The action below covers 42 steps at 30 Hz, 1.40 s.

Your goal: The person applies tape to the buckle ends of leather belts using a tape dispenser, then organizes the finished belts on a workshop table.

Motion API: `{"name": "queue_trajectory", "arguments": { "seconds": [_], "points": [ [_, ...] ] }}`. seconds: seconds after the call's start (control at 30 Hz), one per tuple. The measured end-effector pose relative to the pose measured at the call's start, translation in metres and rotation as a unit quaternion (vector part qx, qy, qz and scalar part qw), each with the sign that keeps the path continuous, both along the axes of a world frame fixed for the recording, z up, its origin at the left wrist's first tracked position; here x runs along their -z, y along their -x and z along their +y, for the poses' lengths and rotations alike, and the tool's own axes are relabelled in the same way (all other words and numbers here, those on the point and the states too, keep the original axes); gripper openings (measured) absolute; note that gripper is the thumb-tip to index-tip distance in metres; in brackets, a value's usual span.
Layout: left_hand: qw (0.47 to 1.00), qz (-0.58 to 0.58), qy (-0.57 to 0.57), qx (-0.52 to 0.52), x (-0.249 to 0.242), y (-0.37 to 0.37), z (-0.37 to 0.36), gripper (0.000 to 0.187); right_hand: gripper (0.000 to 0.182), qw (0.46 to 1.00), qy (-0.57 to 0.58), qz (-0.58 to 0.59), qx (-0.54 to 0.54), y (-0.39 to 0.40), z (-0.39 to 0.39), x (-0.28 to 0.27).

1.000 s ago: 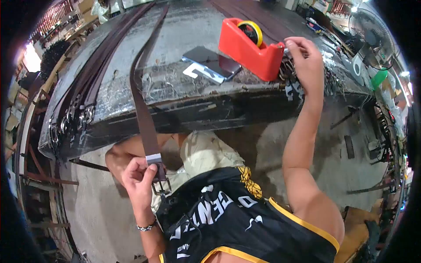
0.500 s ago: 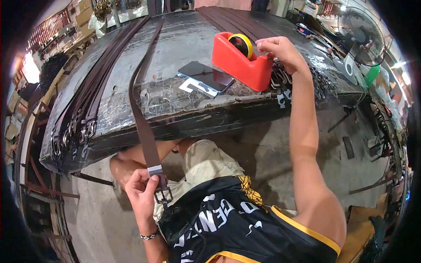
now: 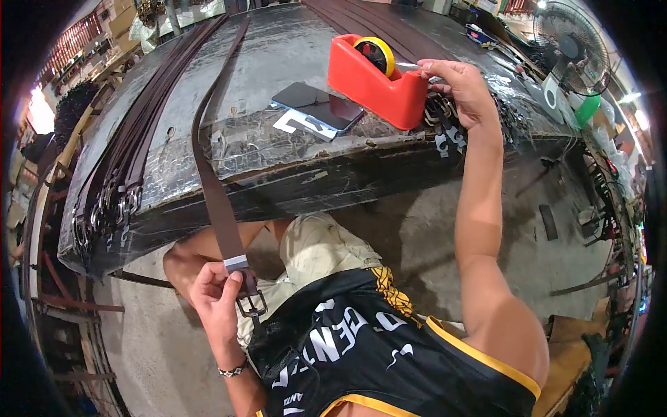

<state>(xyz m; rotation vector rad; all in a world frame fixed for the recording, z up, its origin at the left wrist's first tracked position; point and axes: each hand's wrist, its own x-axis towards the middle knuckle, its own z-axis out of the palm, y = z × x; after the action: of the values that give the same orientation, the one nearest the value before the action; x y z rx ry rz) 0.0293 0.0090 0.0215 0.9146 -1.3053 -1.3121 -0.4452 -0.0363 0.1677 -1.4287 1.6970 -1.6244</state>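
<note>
A dark brown belt (image 3: 219, 208) runs from the tabletop down to my lap. My left hand (image 3: 217, 292) pinches it just above its dark metal buckle (image 3: 251, 304), beside a light silvery band (image 3: 236, 263) around the strap. On the table edge stands a red tape dispenser (image 3: 379, 90) with a yellow-cored tape roll (image 3: 375, 55). My right hand (image 3: 464, 87) is at the dispenser's cutting end, thumb and forefinger closed on the clear tape's end. The tape is thin and hard to make out.
A dark phone (image 3: 318, 105) lies on white-marked paper left of the dispenser. Bundles of brown belts (image 3: 149, 90) lie at the left, and more straps (image 3: 375, 28) at the back. Buckles hang over the table's front edge (image 3: 313, 174). A fan (image 3: 571, 48) stands at the right.
My right fingers have come down onto the dispenser's cutting end from just above it. My left hand keeps its hold on the belt. The whole view has shifted slightly.
</note>
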Motion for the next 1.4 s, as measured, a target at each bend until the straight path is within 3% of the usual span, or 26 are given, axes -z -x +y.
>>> {"name": "queue_trajectory", "arguments": {
  "seconds": [0.23, 0.6, 0.83, 1.1, 1.2, 1.3, 1.4],
  "points": [
    [1.000, -0.003, 0.006, -0.004, 0.003, -0.001, 0.000, 0.004, 0.020, 0.996, 0.039, -0.074, 0.014, -0.016, 0.006, 0.011],
    [1.000, 0.001, 0.002, 0.003, 0.003, 0.000, 0.000, 0.004, 0.015, 0.971, 0.104, -0.149, 0.153, -0.055, -0.002, 0.025],
    [1.000, 0.008, 0.013, -0.009, 0.001, 0.006, 0.001, 0.005, 0.014, 0.962, 0.082, -0.171, 0.194, -0.055, -0.011, 0.021],
    [1.000, 0.019, 0.002, 0.013, 0.004, -0.005, -0.003, 0.005, 0.012, 0.955, 0.201, -0.194, 0.096, -0.052, -0.003, 0.044],
    [1.000, -0.015, 0.009, 0.005, -0.002, -0.007, 0.001, 0.008, 0.013, 0.950, 0.182, -0.085, 0.239, -0.061, 0.019, 0.043],
    [0.999, -0.024, 0.005, 0.027, -0.004, -0.005, -0.002, 0.008, 0.014, 0.953, 0.230, -0.130, 0.147, -0.076, 0.042, 0.034],
    [1.000, -0.013, -0.001, 0.022, -0.002, -0.001, -0.002, 0.007, 0.014, 0.970, 0.200, -0.130, -0.036, -0.106, 0.053, 0.030]
  ]
}}
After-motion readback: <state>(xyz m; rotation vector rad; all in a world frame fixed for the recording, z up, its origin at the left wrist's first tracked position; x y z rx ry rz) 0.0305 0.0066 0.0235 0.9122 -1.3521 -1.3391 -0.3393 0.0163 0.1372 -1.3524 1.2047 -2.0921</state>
